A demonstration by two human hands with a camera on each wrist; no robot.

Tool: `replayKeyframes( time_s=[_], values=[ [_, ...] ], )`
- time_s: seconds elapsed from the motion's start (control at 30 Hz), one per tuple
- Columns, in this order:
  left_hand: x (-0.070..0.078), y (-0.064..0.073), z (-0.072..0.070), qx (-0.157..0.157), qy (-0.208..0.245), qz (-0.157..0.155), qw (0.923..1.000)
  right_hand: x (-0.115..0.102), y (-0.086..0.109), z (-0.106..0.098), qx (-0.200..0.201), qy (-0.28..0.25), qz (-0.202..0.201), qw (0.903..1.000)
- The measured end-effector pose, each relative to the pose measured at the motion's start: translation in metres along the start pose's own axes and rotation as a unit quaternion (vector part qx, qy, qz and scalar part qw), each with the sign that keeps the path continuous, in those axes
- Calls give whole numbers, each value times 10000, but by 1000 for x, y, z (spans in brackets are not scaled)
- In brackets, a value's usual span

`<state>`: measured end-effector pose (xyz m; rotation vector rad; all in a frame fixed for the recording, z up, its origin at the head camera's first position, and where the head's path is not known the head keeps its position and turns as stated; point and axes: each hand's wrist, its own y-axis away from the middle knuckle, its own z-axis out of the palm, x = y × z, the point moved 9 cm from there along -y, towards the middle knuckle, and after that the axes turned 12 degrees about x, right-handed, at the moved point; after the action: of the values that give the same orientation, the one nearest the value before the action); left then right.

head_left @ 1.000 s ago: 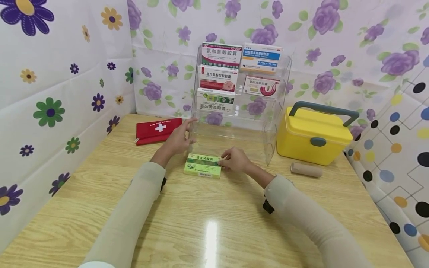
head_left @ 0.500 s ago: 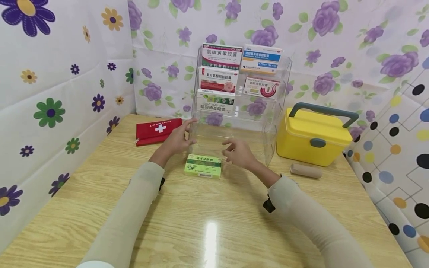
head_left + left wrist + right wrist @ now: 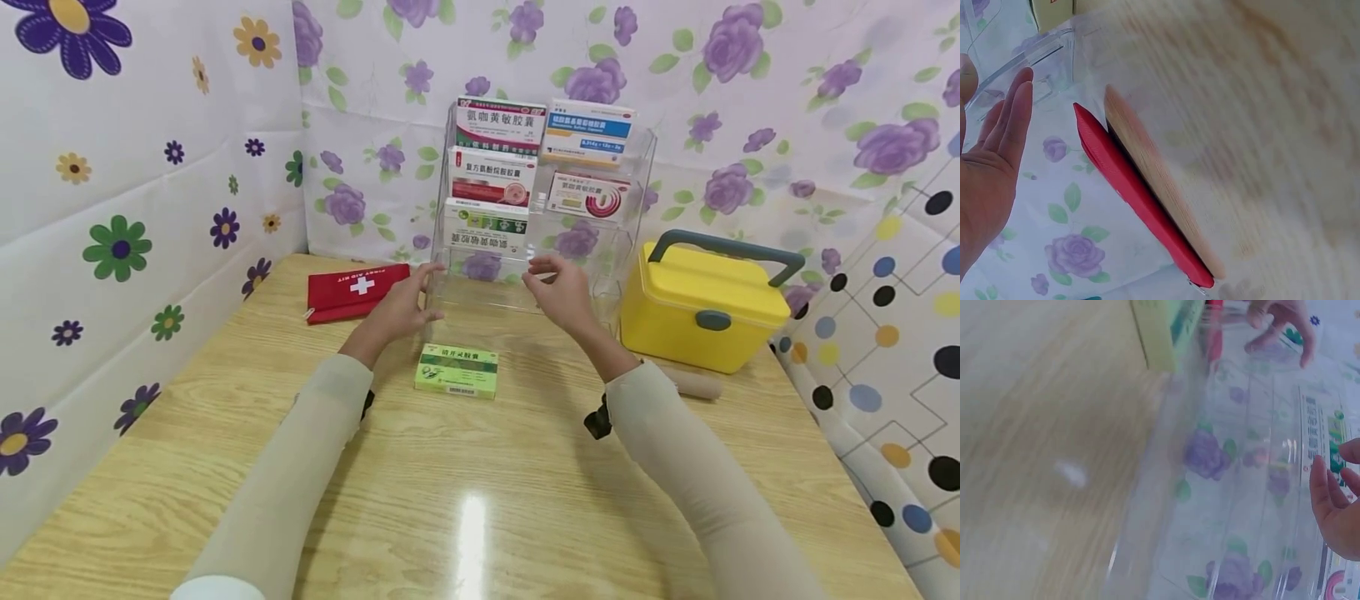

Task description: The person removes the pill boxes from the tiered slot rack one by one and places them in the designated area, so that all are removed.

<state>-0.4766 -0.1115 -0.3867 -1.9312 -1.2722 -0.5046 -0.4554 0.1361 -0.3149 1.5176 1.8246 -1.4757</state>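
My left hand (image 3: 397,312) is at the left side of a clear stepped display rack (image 3: 487,297); its fingers look straight in the left wrist view, and I cannot tell whether they touch the plastic. In front of the rack's lower middle, my right hand (image 3: 564,293) hovers with bent fingers and nothing between them. A green medicine box (image 3: 456,382) lies flat on the table before the rack, apart from both hands. Nearest the right hand on the rack is a white-and-green medicine box (image 3: 486,227).
Higher on the rack stand a red-and-white box (image 3: 491,177), a magenta-edged box (image 3: 501,125), a blue-and-orange box (image 3: 588,133) and a pink-ringed box (image 3: 588,196). A red first aid pouch (image 3: 352,296) lies left. At right are a yellow lidded box (image 3: 705,308) and a brown roll (image 3: 697,385).
My right hand has let go of the green box's right end and risen up and to the right toward the rack. The left hand stays at the rack's left side.
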Motion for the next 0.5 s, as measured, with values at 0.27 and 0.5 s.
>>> replayKeyframes(
  time_s=[0.27, 0.5],
  values=[
    [-3, 2, 2, 62, -214, 102, 9997, -1, -25, 1, 363, 137, -88, 9992],
    [-1, 2, 0, 163, -125, 111, 9997, -9, -42, 4, 566, 257, -183, 9979]
  ],
)
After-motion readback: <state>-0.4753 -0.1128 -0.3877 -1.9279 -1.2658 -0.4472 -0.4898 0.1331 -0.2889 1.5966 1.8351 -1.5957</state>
